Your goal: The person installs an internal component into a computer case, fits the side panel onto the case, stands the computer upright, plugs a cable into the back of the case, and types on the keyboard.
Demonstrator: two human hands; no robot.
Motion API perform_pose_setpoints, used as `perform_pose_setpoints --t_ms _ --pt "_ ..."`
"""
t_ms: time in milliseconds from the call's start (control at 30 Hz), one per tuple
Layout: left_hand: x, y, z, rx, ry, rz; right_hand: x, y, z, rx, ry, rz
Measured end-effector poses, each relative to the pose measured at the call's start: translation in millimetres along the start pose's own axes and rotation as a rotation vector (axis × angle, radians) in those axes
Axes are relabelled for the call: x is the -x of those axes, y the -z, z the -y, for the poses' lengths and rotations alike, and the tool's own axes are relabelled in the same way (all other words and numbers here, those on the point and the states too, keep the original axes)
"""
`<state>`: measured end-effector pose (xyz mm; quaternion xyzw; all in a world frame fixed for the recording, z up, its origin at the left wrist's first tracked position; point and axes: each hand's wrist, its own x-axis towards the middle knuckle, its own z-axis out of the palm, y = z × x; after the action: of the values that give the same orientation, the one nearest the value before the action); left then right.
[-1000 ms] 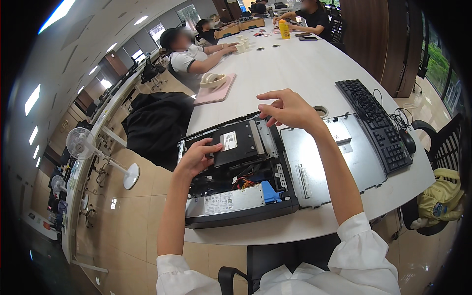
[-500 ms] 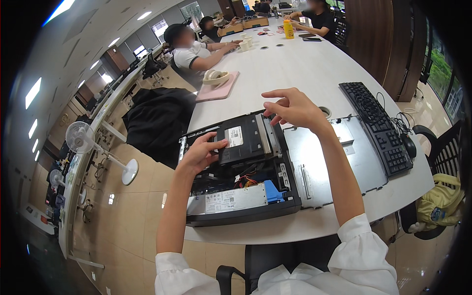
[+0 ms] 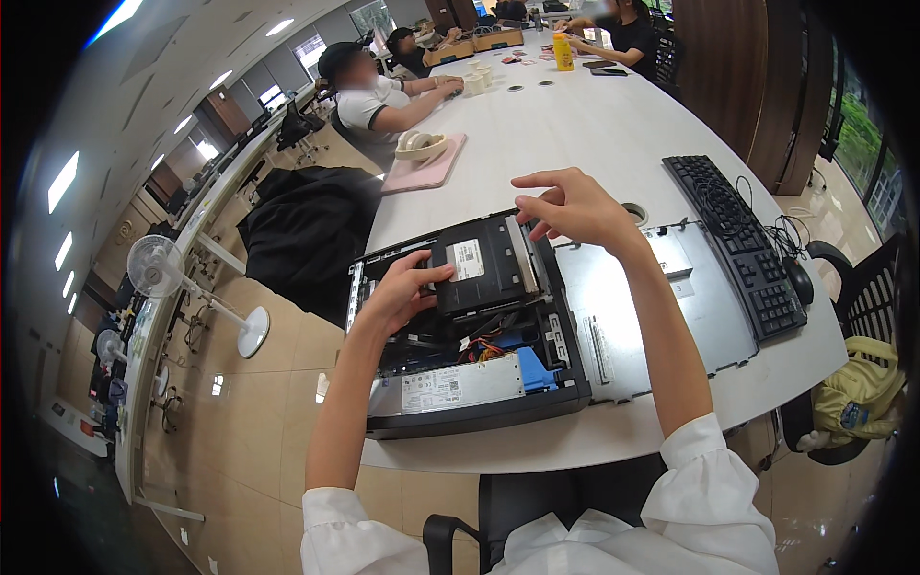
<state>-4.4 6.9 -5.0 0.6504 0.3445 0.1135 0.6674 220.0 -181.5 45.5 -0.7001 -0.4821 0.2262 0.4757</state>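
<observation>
From my head view, my left hand (image 3: 398, 294) pinches the left edge of a black drive unit (image 3: 491, 273), thumb on top, other fingers partly hidden beneath. The drive unit sits at the far side of the open desktop computer case (image 3: 479, 419), beyond its silver power supply (image 3: 498, 376). My right hand (image 3: 573, 206) has its fingers spread near the case's far right corner; I cannot tell whether they touch it. Right of the case, 1 metal panel (image 3: 685, 331) and 1 black keyboard (image 3: 738, 249) lie on the tabletop (image 3: 575, 125).
</observation>
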Motion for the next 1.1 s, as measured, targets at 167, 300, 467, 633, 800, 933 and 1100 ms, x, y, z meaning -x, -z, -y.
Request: perform_pose_setpoints --t_ms 167,300,467,633,800,933,1100 --pt "-4 -11 -7 -0.195 -0.040 -0.009 -1 -3 -5 0.037 -0.029 -0.005" --pt "-1 -16 -9 -0.506 -0.117 -0.217 -9 -6 -22 0.241 0.053 -0.069" --pt "8 -19 -7 -0.680 -0.208 -0.259 -12 -12 -31 0.409 0.181 0.035" --pt "5 -19 3 -0.769 -0.332 -0.276 -10 -22 -36 0.705 0.099 0.303" --pt "8 -26 6 -1.098 -0.356 -0.376 -13 -25 -43 0.706 0.094 0.299" --pt "4 -26 14 -1.082 -0.428 -0.423 -12 -21 -38 0.630 0.037 0.306" --pt "1 -25 19 -0.997 -0.579 -0.455 -17 -21 -45 0.557 0.048 0.256"
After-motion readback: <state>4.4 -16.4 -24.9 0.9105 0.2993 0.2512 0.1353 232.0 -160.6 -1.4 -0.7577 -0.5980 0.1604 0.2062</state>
